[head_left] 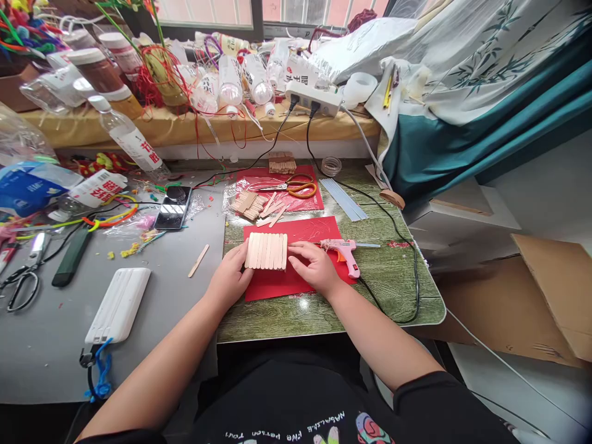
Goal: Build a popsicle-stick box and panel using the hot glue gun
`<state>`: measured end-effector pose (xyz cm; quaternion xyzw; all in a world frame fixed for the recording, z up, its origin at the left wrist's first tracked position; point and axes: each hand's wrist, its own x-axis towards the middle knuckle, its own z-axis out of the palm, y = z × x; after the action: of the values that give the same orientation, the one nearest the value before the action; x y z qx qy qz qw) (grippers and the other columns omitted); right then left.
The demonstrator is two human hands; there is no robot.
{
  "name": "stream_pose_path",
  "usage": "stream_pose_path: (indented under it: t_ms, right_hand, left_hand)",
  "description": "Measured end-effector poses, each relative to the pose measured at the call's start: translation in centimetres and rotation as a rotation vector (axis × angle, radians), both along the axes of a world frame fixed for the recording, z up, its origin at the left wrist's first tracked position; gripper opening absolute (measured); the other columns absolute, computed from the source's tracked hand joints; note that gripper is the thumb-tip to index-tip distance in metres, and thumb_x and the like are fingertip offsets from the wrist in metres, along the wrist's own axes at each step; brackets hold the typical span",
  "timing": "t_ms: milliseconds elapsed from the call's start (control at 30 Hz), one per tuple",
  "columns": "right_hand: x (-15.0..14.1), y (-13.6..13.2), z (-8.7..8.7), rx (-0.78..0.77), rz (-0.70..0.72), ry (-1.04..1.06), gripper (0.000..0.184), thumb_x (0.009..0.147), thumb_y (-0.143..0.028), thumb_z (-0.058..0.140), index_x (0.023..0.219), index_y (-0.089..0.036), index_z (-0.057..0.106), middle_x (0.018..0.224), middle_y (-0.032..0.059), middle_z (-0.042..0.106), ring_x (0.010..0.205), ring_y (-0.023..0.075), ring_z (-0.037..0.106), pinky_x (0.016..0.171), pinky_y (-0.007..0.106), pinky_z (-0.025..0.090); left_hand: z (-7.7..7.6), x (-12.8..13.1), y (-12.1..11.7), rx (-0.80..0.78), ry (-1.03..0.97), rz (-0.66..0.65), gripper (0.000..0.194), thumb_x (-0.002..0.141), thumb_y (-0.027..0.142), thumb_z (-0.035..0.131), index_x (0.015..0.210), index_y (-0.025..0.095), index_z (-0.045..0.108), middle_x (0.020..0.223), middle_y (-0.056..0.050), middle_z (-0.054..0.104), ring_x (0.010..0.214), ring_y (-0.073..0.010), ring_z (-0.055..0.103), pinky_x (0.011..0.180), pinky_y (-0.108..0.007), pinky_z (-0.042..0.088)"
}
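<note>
A small panel of craft sticks (267,251), laid side by side, is above a red sheet (300,229). My left hand (231,274) grips its left edge, the thumb at the lower corner and the fingers partly hidden behind. At the right edge, my right hand (315,265) has its fingers stretched toward the panel with thumb apart; whether the fingertips touch it I cannot tell. A pink glue gun (345,251) lies just right of my right hand. Beyond the panel are a bundle of craft sticks (250,205), several loose sticks (272,208) and scissors (296,187).
Clear glue sticks (345,199) and a tape roll (331,165) lie at the back right. The glue gun's black cable (416,271) loops along the right. On the grey left side are a phone (172,208), a white power bank (118,305) and a single stick (198,261).
</note>
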<state>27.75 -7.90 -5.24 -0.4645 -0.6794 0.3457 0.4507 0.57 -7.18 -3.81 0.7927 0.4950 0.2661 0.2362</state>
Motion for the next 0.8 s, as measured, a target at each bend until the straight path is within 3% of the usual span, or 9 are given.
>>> stream_pose_path:
  t_ms: [200,333,433,567,633,700,800]
  right_hand:
    - [-0.2,-0.2,0.7,0.067,0.022,0.004,0.021,0.098,-0.028,0.067,0.115,-0.026,0.079,0.114,0.0087,0.077,0.107,0.0244,0.073,0.100,0.043,0.058]
    - [-0.2,-0.2,0.3,0.077,0.044,-0.014,0.019,0.097,-0.026,0.067,0.111,-0.025,0.079,0.110,0.0080,0.078,0.102,0.0236,0.074,0.096,0.041,0.060]
    - [-0.3,-0.3,0.3,0.103,0.054,-0.037,0.018,0.097,-0.025,0.067,0.110,-0.024,0.079,0.109,0.0085,0.079,0.101,0.0234,0.075,0.094,0.040,0.060]
    - [0.3,-0.9,2.2,0.158,0.078,-0.119,0.025,0.099,-0.025,0.064,0.121,-0.025,0.075,0.115,0.0086,0.076,0.105,0.0236,0.073,0.096,0.040,0.059]
    - [1.6,-1.7,3.4,0.186,0.023,-0.203,0.026,0.100,-0.025,0.063,0.123,-0.025,0.073,0.114,0.0082,0.076,0.106,0.0244,0.072,0.098,0.042,0.058]
    - [3.6,-2.6,4.1,0.213,-0.132,-0.264,0.024,0.100,-0.025,0.061,0.122,-0.025,0.072,0.113,0.0091,0.075,0.107,0.0260,0.070,0.100,0.045,0.056]
    - [7.1,-4.0,3.5,0.141,-0.358,-0.355,0.020,0.101,-0.026,0.059,0.117,-0.024,0.069,0.116,0.0117,0.070,0.113,0.0284,0.067,0.099,0.045,0.055]
  left_hand:
    - [-0.4,-0.3,0.0,-0.034,0.017,0.117,0.066,0.096,0.021,0.051,0.160,0.032,0.047,0.138,-0.010,0.062,0.133,-0.0316,0.057,0.113,-0.051,0.048]
    - [-0.6,-0.4,0.1,-0.124,-0.120,0.169,0.071,0.093,0.026,0.060,0.162,0.026,0.041,0.142,-0.010,0.065,0.131,-0.0309,0.063,0.112,-0.050,0.051]
    - [-1.0,-0.6,0.2,-0.198,-0.252,0.134,0.079,0.093,0.029,0.063,0.166,0.026,0.031,0.150,-0.010,0.062,0.136,-0.0300,0.062,0.117,-0.051,0.049]
    - [-1.0,-0.9,-0.1,-0.177,-0.246,0.049,0.084,0.091,0.027,0.063,0.167,0.026,0.027,0.164,-0.013,0.047,0.150,-0.0314,0.048,0.126,-0.053,0.041]
    - [-0.6,-1.0,-0.5,-0.101,-0.160,0.006,0.089,0.090,0.028,0.066,0.168,0.027,0.024,0.171,-0.013,0.035,0.158,-0.0339,0.036,0.129,-0.057,0.034]
    - [0.1,-0.8,-1.1,-0.003,-0.084,-0.026,0.094,0.089,0.034,0.071,0.169,0.028,0.020,0.175,-0.013,0.025,0.162,-0.0360,0.025,0.131,-0.060,0.029]
    - [1.2,0.4,-2.0,0.111,-0.016,0.023,0.104,0.086,0.046,0.080,0.168,0.030,0.019,0.175,-0.014,0.023,0.163,-0.0373,0.022,0.131,-0.062,0.027]
